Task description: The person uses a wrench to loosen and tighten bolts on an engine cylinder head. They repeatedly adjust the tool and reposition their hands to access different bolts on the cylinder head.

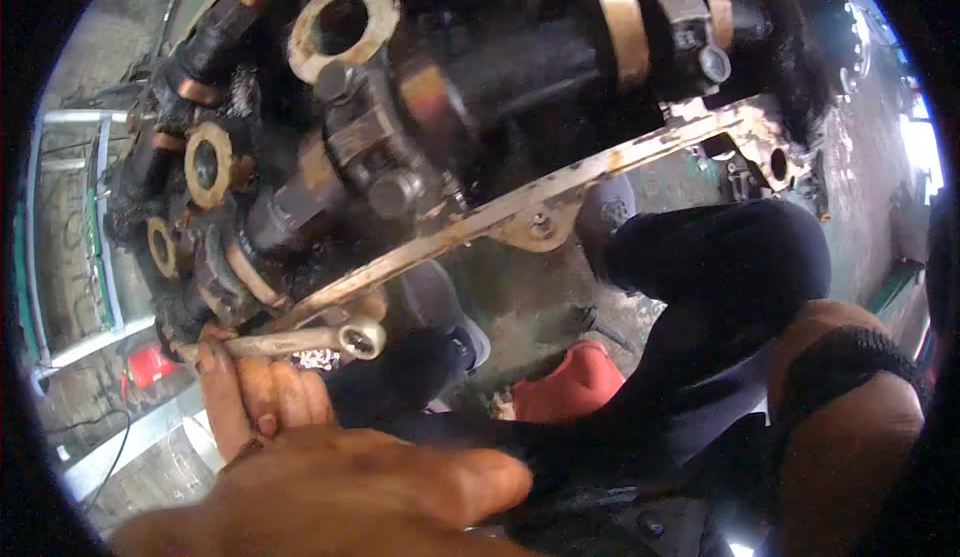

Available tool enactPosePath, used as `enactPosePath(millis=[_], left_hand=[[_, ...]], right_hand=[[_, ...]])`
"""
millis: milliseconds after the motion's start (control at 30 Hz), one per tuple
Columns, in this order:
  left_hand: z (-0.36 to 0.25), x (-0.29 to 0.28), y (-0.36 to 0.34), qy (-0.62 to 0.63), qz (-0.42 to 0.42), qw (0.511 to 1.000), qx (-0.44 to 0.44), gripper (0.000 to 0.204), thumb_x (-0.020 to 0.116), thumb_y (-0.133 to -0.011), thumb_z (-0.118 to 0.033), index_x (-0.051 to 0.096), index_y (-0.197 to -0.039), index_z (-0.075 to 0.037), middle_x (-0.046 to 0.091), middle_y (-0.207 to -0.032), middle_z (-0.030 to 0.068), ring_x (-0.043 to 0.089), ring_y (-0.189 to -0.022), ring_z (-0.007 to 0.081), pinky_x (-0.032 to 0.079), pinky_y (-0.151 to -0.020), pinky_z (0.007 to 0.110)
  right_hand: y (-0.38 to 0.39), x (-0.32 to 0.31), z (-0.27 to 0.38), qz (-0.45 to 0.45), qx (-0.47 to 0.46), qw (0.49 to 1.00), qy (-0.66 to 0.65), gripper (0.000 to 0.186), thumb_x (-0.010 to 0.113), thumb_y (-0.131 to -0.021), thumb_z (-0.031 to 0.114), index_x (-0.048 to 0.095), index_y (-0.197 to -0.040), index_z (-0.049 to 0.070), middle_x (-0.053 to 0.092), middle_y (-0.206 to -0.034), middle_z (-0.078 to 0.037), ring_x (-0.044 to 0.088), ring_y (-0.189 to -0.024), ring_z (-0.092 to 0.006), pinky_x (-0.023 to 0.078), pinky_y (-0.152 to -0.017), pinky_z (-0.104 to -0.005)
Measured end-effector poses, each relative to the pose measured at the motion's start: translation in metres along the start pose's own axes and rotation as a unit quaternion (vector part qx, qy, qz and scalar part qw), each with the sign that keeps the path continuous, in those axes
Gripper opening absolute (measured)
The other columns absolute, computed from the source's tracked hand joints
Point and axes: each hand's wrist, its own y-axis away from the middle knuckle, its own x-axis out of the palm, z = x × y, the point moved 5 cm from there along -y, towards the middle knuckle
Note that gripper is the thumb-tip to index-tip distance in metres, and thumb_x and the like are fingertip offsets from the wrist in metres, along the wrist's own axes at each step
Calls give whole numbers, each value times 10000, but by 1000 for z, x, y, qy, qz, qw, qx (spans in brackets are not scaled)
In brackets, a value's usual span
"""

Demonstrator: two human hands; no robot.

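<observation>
My left hand [345, 472] reaches in from the lower left, large and blurred close up. Its curled fingers close on a metal ring wrench [290, 343], whose ring end points right. The wrench lies just under the lower left edge of a greasy black engine assembly [520, 57], which carries thick shafts, pale ring faces and bolt heads. A worn light metal flange [480, 222] runs along the assembly's lower side. At the right, my right arm [850, 437] shows a black band around it. That hand's fingers cannot be made out.
My dark-trousered legs [730, 257] are bent beneath the engine. A red object [570, 382] sits on the floor between them. A smaller red object [152, 365] and a dark cable [118, 452] are at the left, near a pale metal frame [75, 227].
</observation>
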Motion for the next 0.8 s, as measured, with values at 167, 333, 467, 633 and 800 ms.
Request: enactPosePath(millis=[167,333,467,633,800], left_hand=[[0,15,14,85,16,995,-58,456,604,-978,-201,406,-1367,-69,548,-1189,175,578,-1024,294,518,-816,401],[9,59,53,208,101,958,-169,508,617,-972,-198,385,-1406,-74,542,-1234,186,581,-1061,306,523,-836,408],[22,63,60,210,117,952,-187,550,627,-967,-196,368,-1438,-77,538,-1269,194,583,-1090,316,528,-852,413],[44,44,24,174,93,972,-126,603,640,-961,-193,347,-1477,-81,533,-1314,205,585,-1127,328,533,-872,421],[39,19,-16,197,116,973,-27,657,653,-956,-190,326,-1516,-85,528,-1359,215,587,-1163,340,539,-892,428]], right_hand=[[-6,-6,2,7,-8,1000,1,230,709,-765,340,739,-879,142,694,-759,-29,641,-652,-210,466,-616,-393],[-12,-8,3,7,-12,1000,-9,225,704,-767,351,747,-864,153,699,-760,-27,644,-655,-209,464,-621,-397],[-18,9,2,1,18,999,-31,222,700,-769,359,753,-852,161,704,-762,-24,646,-658,-209,462,-625,-401],[-57,78,-42,-12,42,997,-61,219,695,-771,370,761,-837,172,709,-763,-22,649,-661,-208,459,-629,-405],[-54,76,-81,-116,70,991,-14,219,690,-773,381,769,-822,182,715,-765,-19,652,-664,-208,456,-634,-409]])
